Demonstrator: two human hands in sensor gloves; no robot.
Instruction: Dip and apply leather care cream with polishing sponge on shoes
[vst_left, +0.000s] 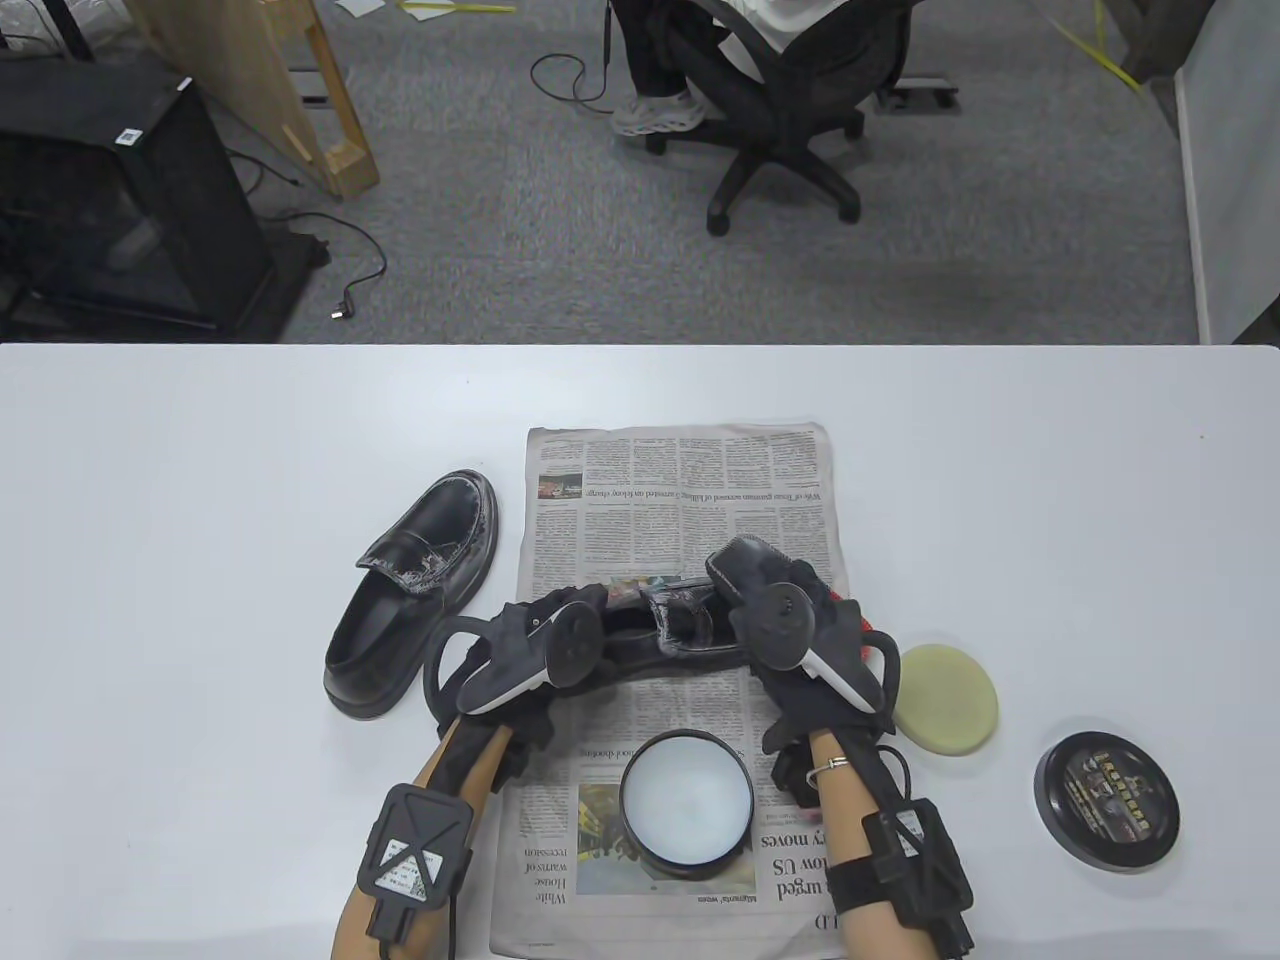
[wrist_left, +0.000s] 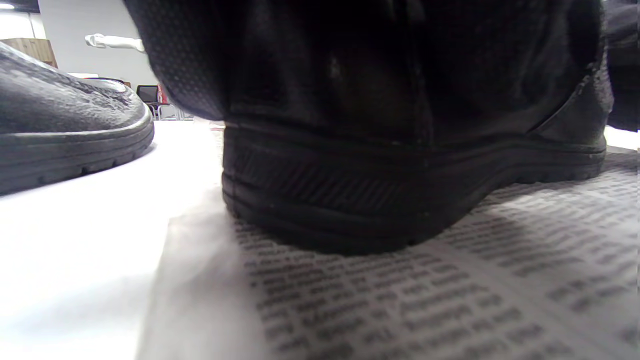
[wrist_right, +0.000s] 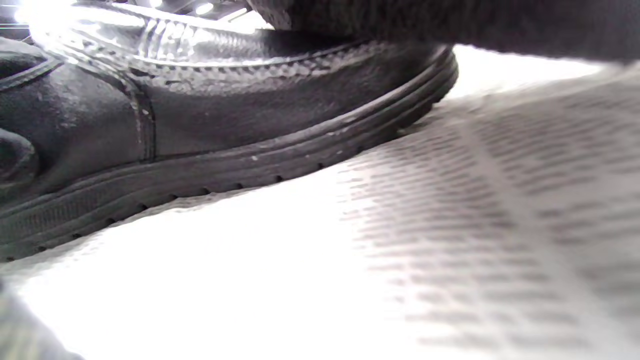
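Observation:
A black leather shoe (vst_left: 680, 628) lies sideways across the newspaper (vst_left: 680, 490), heel to the left. My left hand (vst_left: 585, 615) grips its heel; the left wrist view shows the heel (wrist_left: 350, 200) close up under my gloved fingers (wrist_left: 190, 60). My right hand (vst_left: 740, 575) holds the toe end; in the right wrist view my fingers (wrist_right: 450, 25) lie over the shiny toe (wrist_right: 200, 125). The yellow polishing sponge (vst_left: 948, 698) lies free on the table right of my right hand. The open cream jar (vst_left: 686, 805) stands on the newspaper in front of the shoe.
The second black shoe (vst_left: 415, 590) stands on the bare table left of the newspaper, with white smears on its top; it also shows in the left wrist view (wrist_left: 65, 135). The jar's black lid (vst_left: 1107, 798) lies at the far right.

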